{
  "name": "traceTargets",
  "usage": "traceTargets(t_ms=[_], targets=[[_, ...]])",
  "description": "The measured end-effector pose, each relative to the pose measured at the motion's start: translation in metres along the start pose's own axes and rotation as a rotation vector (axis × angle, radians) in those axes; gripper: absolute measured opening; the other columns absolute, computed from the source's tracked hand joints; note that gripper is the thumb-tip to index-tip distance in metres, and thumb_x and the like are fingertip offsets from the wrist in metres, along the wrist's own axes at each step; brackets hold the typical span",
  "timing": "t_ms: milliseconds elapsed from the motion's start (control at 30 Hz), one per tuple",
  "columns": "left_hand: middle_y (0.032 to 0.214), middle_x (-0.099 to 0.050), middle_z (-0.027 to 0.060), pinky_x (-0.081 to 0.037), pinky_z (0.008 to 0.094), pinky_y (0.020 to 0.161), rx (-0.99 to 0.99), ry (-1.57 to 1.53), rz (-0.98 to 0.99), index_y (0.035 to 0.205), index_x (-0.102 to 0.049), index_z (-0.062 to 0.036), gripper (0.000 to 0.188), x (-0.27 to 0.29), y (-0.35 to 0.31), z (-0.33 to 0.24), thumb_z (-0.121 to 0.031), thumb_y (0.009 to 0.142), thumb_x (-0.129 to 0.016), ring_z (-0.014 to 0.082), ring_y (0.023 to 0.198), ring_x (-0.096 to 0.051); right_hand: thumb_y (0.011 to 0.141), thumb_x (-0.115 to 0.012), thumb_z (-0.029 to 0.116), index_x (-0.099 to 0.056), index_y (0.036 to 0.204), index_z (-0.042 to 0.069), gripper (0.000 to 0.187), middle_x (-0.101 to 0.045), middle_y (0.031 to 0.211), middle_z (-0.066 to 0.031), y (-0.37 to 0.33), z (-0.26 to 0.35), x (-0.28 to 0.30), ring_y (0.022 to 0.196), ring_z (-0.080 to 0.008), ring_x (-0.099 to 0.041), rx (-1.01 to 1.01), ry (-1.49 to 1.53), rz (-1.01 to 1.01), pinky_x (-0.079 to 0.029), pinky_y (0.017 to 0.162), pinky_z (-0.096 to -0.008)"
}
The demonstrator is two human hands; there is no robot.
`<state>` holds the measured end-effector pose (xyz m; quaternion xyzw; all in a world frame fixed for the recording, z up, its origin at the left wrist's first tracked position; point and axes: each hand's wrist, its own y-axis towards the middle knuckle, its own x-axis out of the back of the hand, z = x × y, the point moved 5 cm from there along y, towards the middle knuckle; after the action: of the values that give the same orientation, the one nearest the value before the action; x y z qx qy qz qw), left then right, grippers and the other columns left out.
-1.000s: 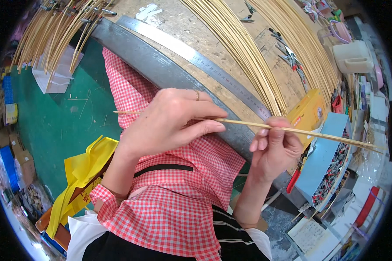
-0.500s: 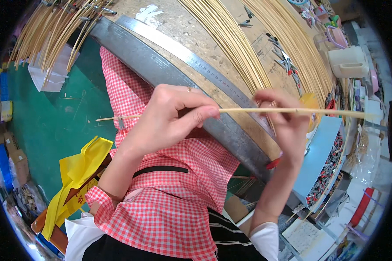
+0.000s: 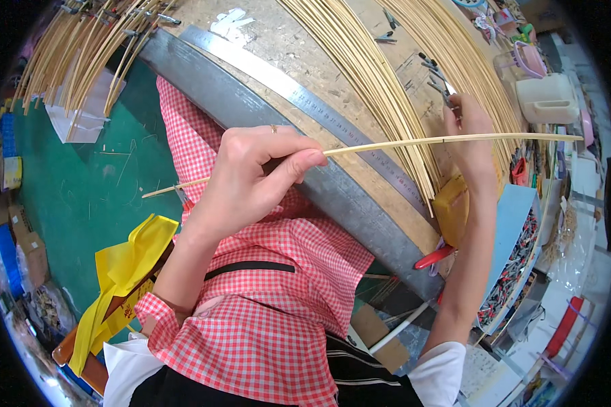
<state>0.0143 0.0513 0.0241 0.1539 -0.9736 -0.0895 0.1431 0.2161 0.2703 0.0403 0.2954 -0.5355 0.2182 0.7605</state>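
My left hand is closed on a long, thin bamboo strip, pinching it between thumb and fingers above my lap. The strip runs across the view, its short end behind the hand to the left. What looks like a small clip sits near that left end. Over the table, my right hand is beyond the strip, thumb and forefinger apart. Its fingertips are beside several small dark clips; whether they touch one is unclear. A red-checked apron covers my lap.
A metal ruler lies along the table's grey metal edge. Bundles of bamboo strips cover part of the wooden table. At right are a light-blue box of clips, a yellow block and a red-handled tool.
My right hand has left the strip and moved up over the table to the clips. The strip's right end has risen. My left hand keeps its hold, shifting slightly left.
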Motion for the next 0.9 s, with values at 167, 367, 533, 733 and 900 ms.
traceTargets(t_ms=[167, 367, 533, 733, 900], targets=[[0.065, -0.061, 0.0058, -0.040, 0.0239, 0.050, -0.005, 0.029, -0.007, 0.083, -0.069, 0.0009, 0.011, -0.001, -0.001, -0.001, -0.007, 0.086, -0.062, 0.0100, 0.055, -0.054, 0.086, -0.055, 0.004, -0.060, 0.107, -0.003, 0.022, -0.063, 0.086, -0.0124, -0.062, 0.074, 0.002, 0.070, -0.0191, -0.063, -0.217, 0.587, 0.122, -0.050, 0.066, -0.0314], [0.065, -0.061, 0.0066, -0.041, 0.0254, 0.051, -0.087, 0.073, -0.043, 0.083, -0.069, 0.0008, 0.008, -0.009, -0.002, -0.006, -0.005, 0.083, -0.063, 0.0118, 0.055, -0.055, 0.090, -0.050, -0.004, -0.056, 0.114, -0.009, 0.025, -0.058, 0.090, -0.0122, -0.112, 0.122, -0.029, 0.070, -0.0139, -0.061, -0.297, 1.084, -0.028, -0.054, 0.065, -0.0261], [0.065, -0.062, 0.0077, -0.042, 0.0262, 0.050, -0.110, 0.092, -0.024, 0.083, -0.069, 0.0010, 0.007, -0.014, -0.003, -0.011, -0.004, 0.082, -0.065, 0.0140, 0.055, -0.057, 0.092, -0.046, -0.006, -0.056, 0.115, -0.009, 0.025, -0.056, 0.084, -0.0108, -0.123, 0.135, -0.044, 0.064, -0.0108, -0.055, -0.332, 1.299, -0.102, -0.056, 0.062, -0.0273], [0.065, -0.061, 0.0083, -0.042, 0.0265, 0.049, -0.135, 0.109, -0.020, 0.083, -0.069, 0.0007, 0.006, -0.019, -0.005, -0.009, -0.004, 0.081, -0.065, 0.0150, 0.053, -0.057, 0.092, -0.045, -0.006, -0.057, 0.113, -0.009, 0.024, -0.055, 0.078, -0.0092, -0.126, 0.137, -0.044, 0.058, -0.0083, -0.050, -0.335, 1.249, -0.147, -0.056, 0.057, -0.0261], [0.064, -0.061, 0.0083, -0.042, 0.0269, 0.048, -0.151, 0.097, -0.017, 0.083, -0.069, 0.0006, 0.006, -0.023, -0.005, -0.008, -0.003, 0.080, -0.066, 0.0154, 0.053, -0.058, 0.095, -0.045, -0.003, -0.054, 0.117, -0.010, 0.026, -0.054, 0.078, -0.0095, -0.124, 0.138, -0.040, 0.059, -0.0091, -0.048, -0.286, 1.147, -0.151, -0.057, 0.057, -0.0269]])
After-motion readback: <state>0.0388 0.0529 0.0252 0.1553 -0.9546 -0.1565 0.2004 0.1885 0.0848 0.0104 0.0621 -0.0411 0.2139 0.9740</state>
